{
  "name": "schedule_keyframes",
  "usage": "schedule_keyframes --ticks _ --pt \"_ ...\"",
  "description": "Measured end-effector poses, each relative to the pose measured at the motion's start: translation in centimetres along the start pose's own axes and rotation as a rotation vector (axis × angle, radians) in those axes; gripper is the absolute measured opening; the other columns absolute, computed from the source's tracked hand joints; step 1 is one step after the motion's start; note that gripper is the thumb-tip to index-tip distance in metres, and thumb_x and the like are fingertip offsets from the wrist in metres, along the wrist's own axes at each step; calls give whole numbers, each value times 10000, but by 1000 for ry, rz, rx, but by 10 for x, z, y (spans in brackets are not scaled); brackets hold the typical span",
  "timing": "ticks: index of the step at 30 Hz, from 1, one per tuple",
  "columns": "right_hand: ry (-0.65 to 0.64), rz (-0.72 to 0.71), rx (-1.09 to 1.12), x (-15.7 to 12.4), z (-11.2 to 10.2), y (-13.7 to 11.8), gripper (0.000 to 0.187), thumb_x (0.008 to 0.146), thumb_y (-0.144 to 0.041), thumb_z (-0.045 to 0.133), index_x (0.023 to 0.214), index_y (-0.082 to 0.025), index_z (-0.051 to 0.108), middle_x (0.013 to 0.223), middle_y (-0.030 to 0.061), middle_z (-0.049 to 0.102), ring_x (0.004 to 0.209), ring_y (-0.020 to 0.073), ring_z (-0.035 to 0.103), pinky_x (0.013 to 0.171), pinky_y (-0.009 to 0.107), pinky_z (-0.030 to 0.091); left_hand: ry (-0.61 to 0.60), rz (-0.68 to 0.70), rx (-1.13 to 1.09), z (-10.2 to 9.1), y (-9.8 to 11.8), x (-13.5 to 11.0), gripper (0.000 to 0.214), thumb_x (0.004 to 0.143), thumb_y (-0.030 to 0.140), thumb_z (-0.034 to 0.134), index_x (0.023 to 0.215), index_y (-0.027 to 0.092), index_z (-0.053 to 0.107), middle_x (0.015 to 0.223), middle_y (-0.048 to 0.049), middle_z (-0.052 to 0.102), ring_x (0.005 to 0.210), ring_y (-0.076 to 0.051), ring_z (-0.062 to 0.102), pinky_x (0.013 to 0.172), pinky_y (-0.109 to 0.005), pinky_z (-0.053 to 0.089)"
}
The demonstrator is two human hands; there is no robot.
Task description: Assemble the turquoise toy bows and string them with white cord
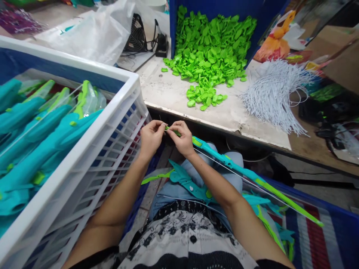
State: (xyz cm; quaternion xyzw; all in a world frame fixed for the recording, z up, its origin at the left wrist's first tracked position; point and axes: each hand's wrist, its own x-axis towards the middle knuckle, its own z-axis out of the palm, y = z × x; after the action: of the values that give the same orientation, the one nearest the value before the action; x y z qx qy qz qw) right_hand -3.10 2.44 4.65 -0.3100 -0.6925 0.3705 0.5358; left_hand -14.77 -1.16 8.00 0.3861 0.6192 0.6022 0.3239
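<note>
Close by, right of the white plastic crate [112, 71], wearing jeans [165, 192] with a teal toy part [183, 181] across the lap. Inside the crate, packed with teal-and-green toy pieces [47, 149]. Just past the crate's right-hand side, pinching the green tip of a toy bow [238, 167] with fingers of the right hand [181, 140]; pressing fingers of the left hand [151, 136] together at that same tip, apparently on white string [224, 166]. Beyond the crate and rightward, on the counter [162, 87], with green plastic clips [215, 45] heaped from a blue bin [224, 6], then white cords [276, 93].
</note>
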Motion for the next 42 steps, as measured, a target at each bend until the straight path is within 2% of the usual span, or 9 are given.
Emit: schedule_keyframes --ticks 5,11,15,19,24,29,32,39,42 --pt "73 99 47 -2 7 -4 95 832 -245 604 778 -187 655 858 23 549 821 118 560 724 247 494 -9 -219 -337 5 3 -7 222 641 293 710 780 139 632 662 -10 653 489 -93 580 447 -192 467" --pt "133 48 99 -1 10 -4 104 841 -216 596 841 -201 698 859 17 543 803 107 564 706 234 494 -151 -319 -351 -8 2 -5 305 542 302 792 746 114 663 649 -22 667 546 -112 637 537 -212 546" --pt "33 -24 12 -1 9 -1 191 883 -219 536 961 -234 710 877 16 540 844 106 551 775 247 482 -196 -338 -312 -11 1 -4 302 534 300 800 724 111 659 603 -19 651 530 -114 627 510 -204 535" --pt "-92 -68 -67 -2 6 1 321 925 -222 448 1201 -236 610 960 36 545 908 114 553 829 259 479 -117 -345 -323 -3 1 -3 227 564 277 743 689 130 622 546 7 611 460 -93 573 451 -193 493" --pt "-85 -82 -120 1 1 -1 223 909 -304 512 1023 -223 686 917 41 588 864 123 571 794 270 497 -108 -368 -335 -1 2 0 114 601 235 642 591 145 574 551 10 594 511 -101 586 524 -226 514" --pt "-92 -123 -168 7 -5 1 212 894 -315 526 926 -209 706 895 46 609 833 125 588 769 273 506 -222 -330 -304 -10 3 1 161 579 250 707 679 129 671 673 -32 668 640 -143 642 640 -288 559" --pt "-113 -136 -205 11 -9 0 216 889 -309 515 868 -197 698 879 46 609 814 126 589 743 266 504 -242 -270 -226 -11 3 -2 218 562 260 761 719 122 697 675 -35 676 601 -130 624 639 -279 556" --pt "-107 -163 -221 10 -13 -2 195 906 -261 469 808 -184 619 862 53 588 818 139 561 766 283 475 -195 -126 -63 0 0 -5 178 623 265 732 727 126 694 590 -1 621 469 -76 506 450 -182 419" --pt "-73 -130 -230 6 -15 -1 198 917 -261 451 790 -184 583 831 50 567 807 142 546 766 287 467 -132 -69 11 3 -4 -7 163 643 280 734 708 137 691 590 6 615 500 -80 505 472 -183 395"
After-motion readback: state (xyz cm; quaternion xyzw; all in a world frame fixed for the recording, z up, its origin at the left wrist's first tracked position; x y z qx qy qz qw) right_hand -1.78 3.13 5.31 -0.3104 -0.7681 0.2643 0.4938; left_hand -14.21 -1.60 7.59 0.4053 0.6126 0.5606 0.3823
